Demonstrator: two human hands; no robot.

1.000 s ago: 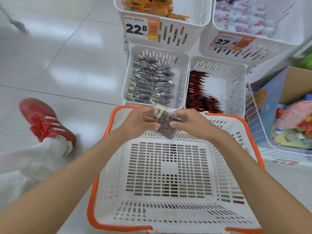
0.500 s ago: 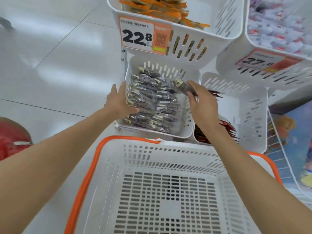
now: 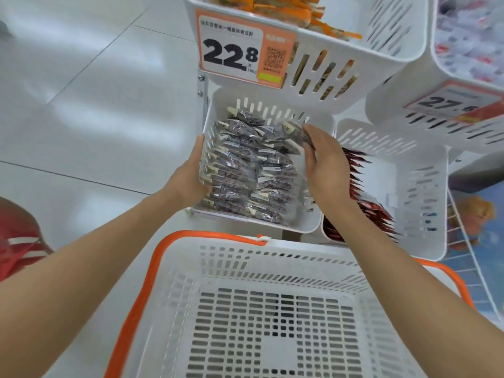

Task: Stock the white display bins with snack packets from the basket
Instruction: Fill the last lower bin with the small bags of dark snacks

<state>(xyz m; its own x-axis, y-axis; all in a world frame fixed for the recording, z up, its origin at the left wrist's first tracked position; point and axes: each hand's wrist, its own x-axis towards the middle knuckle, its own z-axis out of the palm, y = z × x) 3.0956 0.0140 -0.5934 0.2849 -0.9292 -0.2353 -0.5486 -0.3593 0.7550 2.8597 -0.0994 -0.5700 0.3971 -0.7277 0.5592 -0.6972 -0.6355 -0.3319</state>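
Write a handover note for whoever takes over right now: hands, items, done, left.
Left hand: rests against the left wall of the lower-left bin; grip unclear.
Right hand: pinches a held packet over the bin's back right corner, not yet set down.
Done: the bin holds two rows of dark packets; the basket shows no packets.
Left: seat the held packet at the back of the right row; it looks like the last one.

Red shoe (image 3: 19,241) at L, orange price tag (image 3: 231,50) w/ 22.8 up top
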